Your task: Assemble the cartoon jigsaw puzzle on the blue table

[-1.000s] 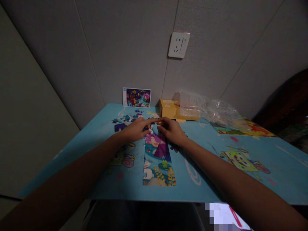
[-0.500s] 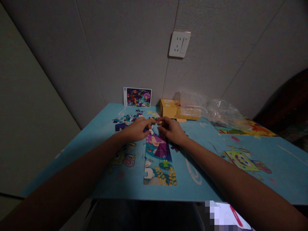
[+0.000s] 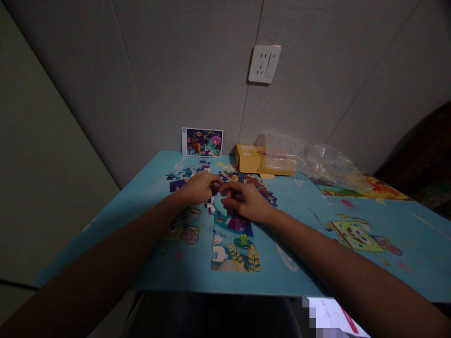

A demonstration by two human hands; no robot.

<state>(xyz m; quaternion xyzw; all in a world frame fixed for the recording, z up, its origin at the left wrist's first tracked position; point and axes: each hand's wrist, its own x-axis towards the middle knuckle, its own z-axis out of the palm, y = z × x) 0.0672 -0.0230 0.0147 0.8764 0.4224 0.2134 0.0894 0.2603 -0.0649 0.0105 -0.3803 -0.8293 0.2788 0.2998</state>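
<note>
A partly joined jigsaw puzzle lies as a colourful strip on the blue table. Both hands meet over its upper end. My left hand has its fingers curled, fingertips touching those of my right hand. My right hand lies across the puzzle with its fingers bent and pinched toward the left hand. Whatever is between the fingertips is too small and dark to name. Loose puzzle pieces lie just left of my left hand, and more joined pieces lie behind my right hand.
A picture card leans on the wall at the table's back. A yellow box and crumpled clear plastic bags sit to its right. A wall socket is above. The table's front edge is near me.
My right hand has slid left and nearer over the puzzle, uncovering pieces behind it. My left hand's stretched fingers have curled in. The fingertips stay together.
</note>
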